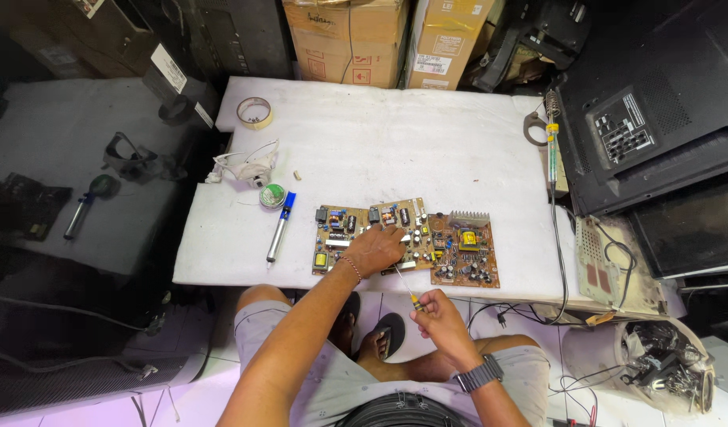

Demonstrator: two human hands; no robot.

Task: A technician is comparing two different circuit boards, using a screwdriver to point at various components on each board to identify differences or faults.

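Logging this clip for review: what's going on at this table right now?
A seated person works on brown circuit boards lying on a white padded table. The left hand presses down on the middle board, while the right hand holds a thin screwdriver angled toward it. A blue-tipped desoldering pump, a small round tin and a tape roll lie to the left; a soldering iron rests at the right edge.

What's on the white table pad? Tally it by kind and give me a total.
Circuit boards: 3 (left, middle under the left hand, right)
Desoldering pump, blue-tipped: 1
Tape roll: 1
Round green tin: 1
Small white device with wires: 1
Soldering iron at the right edge: 1
Total: 8
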